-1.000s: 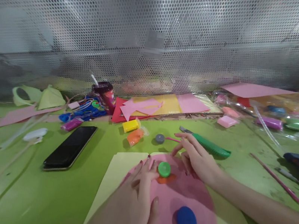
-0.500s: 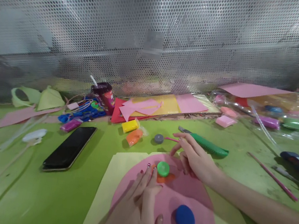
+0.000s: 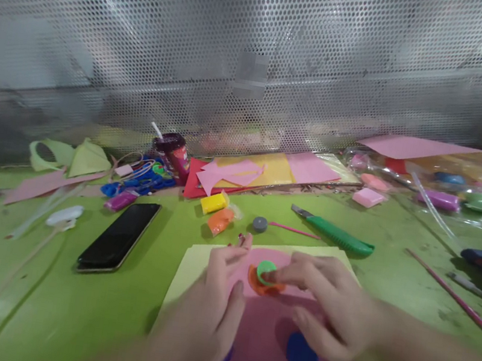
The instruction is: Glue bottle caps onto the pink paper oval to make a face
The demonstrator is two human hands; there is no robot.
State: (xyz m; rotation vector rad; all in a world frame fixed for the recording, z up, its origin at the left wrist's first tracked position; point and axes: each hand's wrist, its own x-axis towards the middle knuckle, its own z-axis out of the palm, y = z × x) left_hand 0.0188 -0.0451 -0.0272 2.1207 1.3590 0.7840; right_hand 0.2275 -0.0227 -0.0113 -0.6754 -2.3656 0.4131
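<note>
A round pink paper (image 3: 263, 330) lies on pale yellow sheets (image 3: 349, 262). Near its top, an orange piece (image 3: 267, 289) carries a small green disc (image 3: 264, 268). The index fingertip of my right hand (image 3: 331, 301) touches that disc, with the thumb held apart below. My left hand (image 3: 217, 299) rests over the left side of the pink paper, fingers stretched out and thumb apart, holding nothing. A blue disc (image 3: 302, 355) sits beneath my right thumb. Part of another blue piece (image 3: 226, 358) shows beside my left wrist, mostly hidden.
Behind the sheets lie a green utility knife (image 3: 342, 234), a thin pink stick (image 3: 294, 230), a grey disc (image 3: 259, 224), and yellow (image 3: 213, 202) and orange (image 3: 220, 222) clay packets. A phone (image 3: 119, 237) is at left, a cup with straw (image 3: 172, 154) behind it.
My right hand has moved from the pink stick onto the green disc. My left hand has shifted left off the disc's side, uncovering more of the orange piece and part of a second blue piece.
</note>
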